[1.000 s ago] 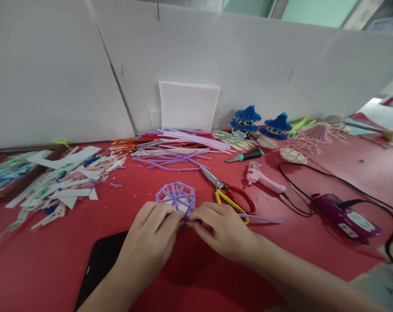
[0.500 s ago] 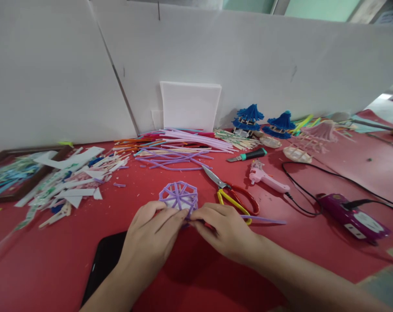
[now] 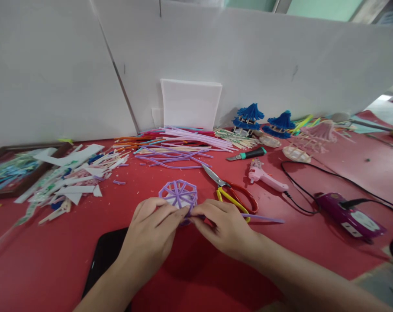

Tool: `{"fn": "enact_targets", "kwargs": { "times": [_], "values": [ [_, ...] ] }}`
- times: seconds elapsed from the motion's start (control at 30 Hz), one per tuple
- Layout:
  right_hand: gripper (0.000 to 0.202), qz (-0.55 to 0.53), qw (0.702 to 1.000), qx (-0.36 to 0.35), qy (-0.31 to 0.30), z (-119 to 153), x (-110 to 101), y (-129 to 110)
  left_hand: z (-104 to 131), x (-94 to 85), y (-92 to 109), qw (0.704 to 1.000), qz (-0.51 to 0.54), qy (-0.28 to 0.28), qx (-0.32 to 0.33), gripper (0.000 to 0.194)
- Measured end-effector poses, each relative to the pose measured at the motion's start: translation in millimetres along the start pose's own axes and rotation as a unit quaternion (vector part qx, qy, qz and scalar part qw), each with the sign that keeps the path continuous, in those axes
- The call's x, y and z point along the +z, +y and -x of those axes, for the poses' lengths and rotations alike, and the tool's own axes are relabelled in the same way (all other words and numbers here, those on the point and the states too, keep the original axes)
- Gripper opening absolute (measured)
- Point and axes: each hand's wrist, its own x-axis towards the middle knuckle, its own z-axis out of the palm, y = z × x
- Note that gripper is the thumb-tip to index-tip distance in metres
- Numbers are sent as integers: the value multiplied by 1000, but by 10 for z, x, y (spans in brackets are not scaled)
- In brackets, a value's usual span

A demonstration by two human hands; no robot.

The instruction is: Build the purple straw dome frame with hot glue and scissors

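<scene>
A small octagonal frame of purple pipe cleaners (image 3: 178,193), with spokes crossing over a white base, is held at the near middle of the red table. My left hand (image 3: 157,225) closes on its near left side, fingertips at the rim. From the right, my right hand (image 3: 224,223) pinches the near right rim, its fingertips almost meeting the left ones. Fingers hide the near edge of the frame. A loose purple pipe cleaner (image 3: 264,218) sticks out to the right behind my right hand, beside the red and yellow handled scissors (image 3: 238,195).
Behind lie piles of pipe cleaners (image 3: 183,147), a utility knife (image 3: 246,154) and a pink glue gun (image 3: 266,178) wired to a purple power strip (image 3: 350,216). Blue-roofed pagoda models (image 3: 248,118) stand at the back. Paper scraps (image 3: 76,177) cover the left; a black phone (image 3: 107,255) lies near my left arm.
The view has shifted very slightly. Both hands keep their hold on the purple frame, with only tiny finger movement.
</scene>
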Motion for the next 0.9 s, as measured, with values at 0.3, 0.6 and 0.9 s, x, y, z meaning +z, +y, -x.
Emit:
{"fn": "enact_targets", "kwargs": {
  "times": [0.3, 0.6, 0.9],
  "values": [
    [14, -3, 1000, 4, 12, 17, -19, -56, 48, 2, 41, 999, -23, -21, -15, 23],
    [17, 119, 977, 127, -119, 50, -514, -88, 40, 1, 53, 999, -14, -24, -37, 26],
    [19, 364, 843, 359, -168, 257, -1328, 1158, -27, -23, 20, 1000, -6, 3, 9, 26]
  ]
}}
